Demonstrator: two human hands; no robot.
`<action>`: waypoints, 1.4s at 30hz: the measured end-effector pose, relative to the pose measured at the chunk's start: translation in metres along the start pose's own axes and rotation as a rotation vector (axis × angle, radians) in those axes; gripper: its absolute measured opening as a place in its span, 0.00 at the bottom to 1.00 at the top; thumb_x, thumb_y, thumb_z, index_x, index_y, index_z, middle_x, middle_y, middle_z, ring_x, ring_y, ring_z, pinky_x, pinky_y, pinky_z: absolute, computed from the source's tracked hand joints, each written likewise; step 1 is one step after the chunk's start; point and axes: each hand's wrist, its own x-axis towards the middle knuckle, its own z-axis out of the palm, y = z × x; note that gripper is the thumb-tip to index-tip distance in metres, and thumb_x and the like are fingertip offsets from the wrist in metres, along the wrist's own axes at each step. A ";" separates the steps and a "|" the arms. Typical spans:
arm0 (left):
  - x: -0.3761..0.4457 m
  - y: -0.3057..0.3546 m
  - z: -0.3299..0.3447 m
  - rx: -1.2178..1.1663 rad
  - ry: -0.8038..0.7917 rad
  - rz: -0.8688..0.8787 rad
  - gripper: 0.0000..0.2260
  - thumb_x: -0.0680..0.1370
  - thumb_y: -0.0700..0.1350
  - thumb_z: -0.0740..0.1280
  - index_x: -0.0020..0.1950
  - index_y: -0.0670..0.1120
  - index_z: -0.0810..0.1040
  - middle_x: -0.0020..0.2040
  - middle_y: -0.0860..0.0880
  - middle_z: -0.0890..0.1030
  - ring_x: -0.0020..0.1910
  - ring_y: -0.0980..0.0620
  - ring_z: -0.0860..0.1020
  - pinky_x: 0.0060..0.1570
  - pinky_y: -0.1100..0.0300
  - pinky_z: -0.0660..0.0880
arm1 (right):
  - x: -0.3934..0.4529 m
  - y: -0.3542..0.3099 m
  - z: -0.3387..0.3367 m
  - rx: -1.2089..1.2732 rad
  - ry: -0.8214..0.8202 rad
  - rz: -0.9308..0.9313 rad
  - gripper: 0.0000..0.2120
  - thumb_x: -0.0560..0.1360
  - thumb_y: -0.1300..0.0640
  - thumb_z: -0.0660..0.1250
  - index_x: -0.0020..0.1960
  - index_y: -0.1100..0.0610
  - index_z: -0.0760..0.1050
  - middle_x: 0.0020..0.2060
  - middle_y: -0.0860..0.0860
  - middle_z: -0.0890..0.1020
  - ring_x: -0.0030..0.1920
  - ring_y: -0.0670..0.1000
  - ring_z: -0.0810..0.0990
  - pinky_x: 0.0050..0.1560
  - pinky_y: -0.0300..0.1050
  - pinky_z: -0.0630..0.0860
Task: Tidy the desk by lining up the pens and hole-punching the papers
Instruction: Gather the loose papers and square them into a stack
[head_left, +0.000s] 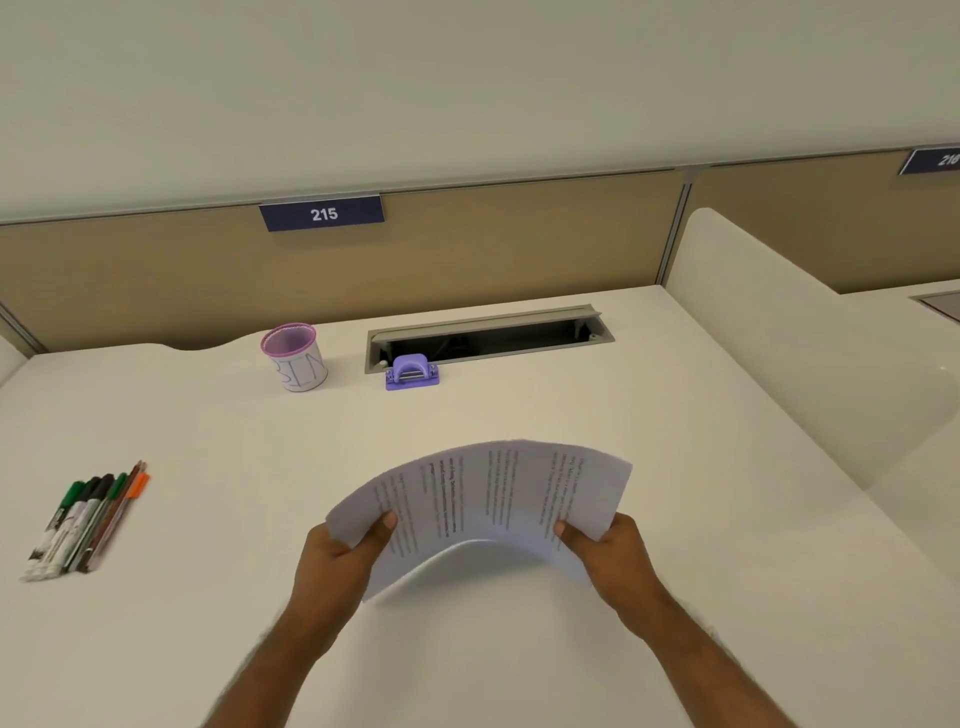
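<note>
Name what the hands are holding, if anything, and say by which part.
The stack of printed papers: left hand grips its left edge, right hand its right edge, bowing it upward.

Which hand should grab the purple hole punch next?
Probably the left hand. The purple hole punch sits at the back of the desk, slightly to the left of the papers, so it is nearer that side. The right hand can keep gripping the papers meanwhile.
</note>
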 end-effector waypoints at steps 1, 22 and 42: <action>-0.001 0.002 0.001 0.015 -0.005 0.018 0.05 0.76 0.51 0.73 0.48 0.63 0.85 0.47 0.56 0.87 0.45 0.55 0.85 0.38 0.65 0.78 | 0.000 0.001 0.000 0.011 0.011 -0.001 0.09 0.75 0.61 0.72 0.44 0.46 0.80 0.39 0.40 0.86 0.42 0.41 0.84 0.34 0.29 0.77; 0.008 0.013 0.001 -0.127 0.012 -0.076 0.08 0.78 0.44 0.70 0.56 0.47 0.83 0.50 0.49 0.87 0.50 0.45 0.85 0.45 0.53 0.81 | 0.022 -0.010 -0.014 0.142 0.084 -0.027 0.20 0.72 0.64 0.74 0.60 0.51 0.76 0.52 0.49 0.85 0.49 0.45 0.85 0.47 0.36 0.80; 0.004 0.025 0.063 -0.904 0.026 -0.345 0.18 0.76 0.39 0.69 0.66 0.45 0.78 0.60 0.44 0.84 0.54 0.47 0.85 0.47 0.51 0.84 | 0.022 -0.091 0.036 0.715 -0.323 0.108 0.14 0.71 0.64 0.73 0.57 0.56 0.82 0.56 0.57 0.85 0.56 0.58 0.84 0.52 0.52 0.82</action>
